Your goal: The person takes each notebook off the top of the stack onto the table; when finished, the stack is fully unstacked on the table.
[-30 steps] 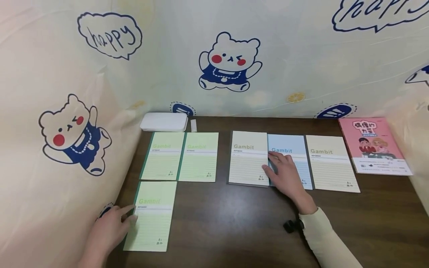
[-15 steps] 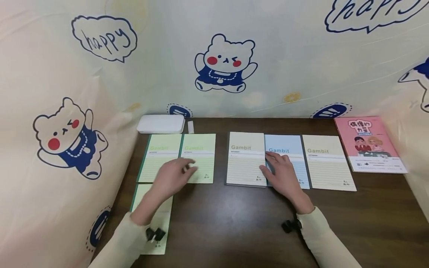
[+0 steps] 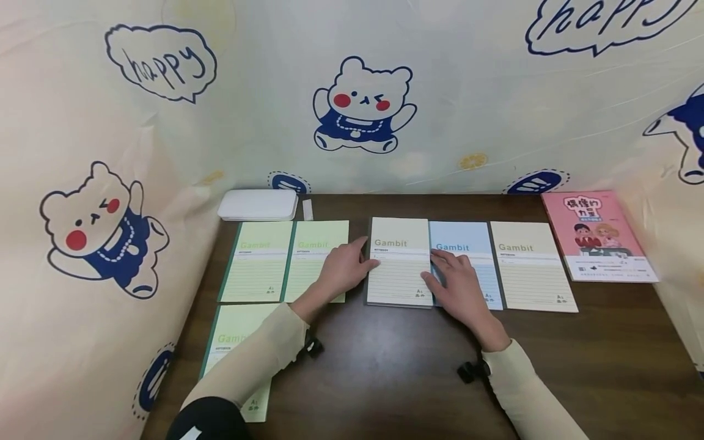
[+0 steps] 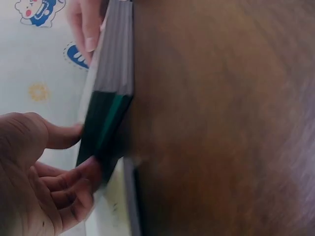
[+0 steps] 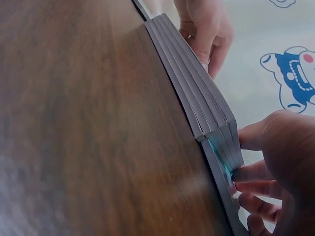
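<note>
A stack of several notebooks (image 3: 400, 269), topped by a cream "Gambit" cover, lies in the middle of the table. My left hand (image 3: 343, 269) is at its left side; in the left wrist view the thumb and fingertips meet the dark green spines (image 4: 101, 120). My right hand (image 3: 459, 287) touches the stack's right side with thumb and fingertips, overlapping a blue notebook (image 3: 475, 238). The page edges (image 5: 189, 78) show as layers in the right wrist view. Beside the blue one lies another cream notebook (image 3: 533, 275).
Green notebooks lie on the left: one (image 3: 258, 269), a second (image 3: 308, 244) partly behind my left hand, and a third (image 3: 255, 406) under my left sleeve. A white case (image 3: 258, 205) and a small white block (image 3: 307, 209) stand behind. A pink book (image 3: 599, 238) lies far right.
My left hand has left the front green notebook and crossed rightward over the other green ones to the stack's left side. My right hand has stayed at the stack's right side.
</note>
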Tool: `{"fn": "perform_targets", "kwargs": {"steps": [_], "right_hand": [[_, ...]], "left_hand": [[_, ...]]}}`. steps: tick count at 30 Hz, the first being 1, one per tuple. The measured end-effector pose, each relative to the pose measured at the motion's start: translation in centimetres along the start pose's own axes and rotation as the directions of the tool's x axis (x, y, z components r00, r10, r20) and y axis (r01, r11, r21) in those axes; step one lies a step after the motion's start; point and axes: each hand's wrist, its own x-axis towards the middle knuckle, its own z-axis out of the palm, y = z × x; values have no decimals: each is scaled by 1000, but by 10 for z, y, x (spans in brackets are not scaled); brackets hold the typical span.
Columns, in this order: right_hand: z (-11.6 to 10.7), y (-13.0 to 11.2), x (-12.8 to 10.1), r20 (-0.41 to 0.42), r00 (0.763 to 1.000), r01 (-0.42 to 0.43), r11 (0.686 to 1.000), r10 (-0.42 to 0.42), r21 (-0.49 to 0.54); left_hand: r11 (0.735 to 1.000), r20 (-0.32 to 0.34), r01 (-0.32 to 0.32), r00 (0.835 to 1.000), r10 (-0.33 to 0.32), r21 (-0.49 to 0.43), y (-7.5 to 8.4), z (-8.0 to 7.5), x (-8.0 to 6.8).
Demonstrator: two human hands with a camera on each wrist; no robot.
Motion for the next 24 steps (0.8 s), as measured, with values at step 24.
{"fn": "perform_targets", "kwargs": {"steps": [24], "right_hand": [[0, 2, -2, -14, 998, 56, 998, -56, -23]], "left_hand": [[995, -22, 58, 998, -60, -77, -4, 3, -9]]}}
